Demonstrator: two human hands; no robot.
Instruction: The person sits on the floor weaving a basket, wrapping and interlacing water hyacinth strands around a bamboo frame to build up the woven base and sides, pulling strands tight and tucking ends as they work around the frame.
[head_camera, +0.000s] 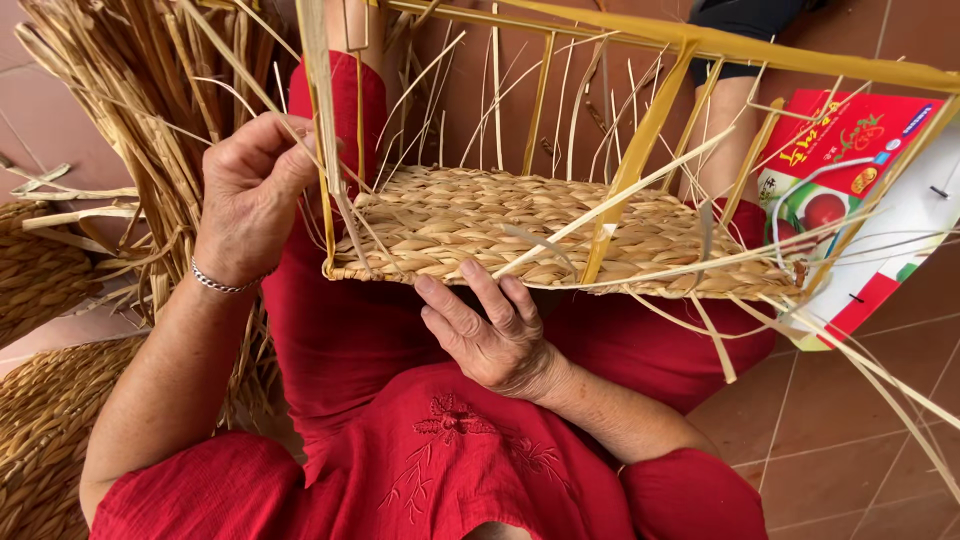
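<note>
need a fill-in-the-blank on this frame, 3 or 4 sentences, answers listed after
1. The left hand pinches a straw strand at the mat's ____ corner.
2. The right hand supports the woven mat by its ____ edge.
3. The person's clothing is ____.
4. A bundle of loose straw lies on the person's ____ side.

Answers: left; near; red; left

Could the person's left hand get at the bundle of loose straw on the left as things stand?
Probably yes. The left hand is at the corner of the woven basket base, pinching a strand, and the straw bundle lies right beside it with nothing between. It would have to let go of the strand first.
</note>
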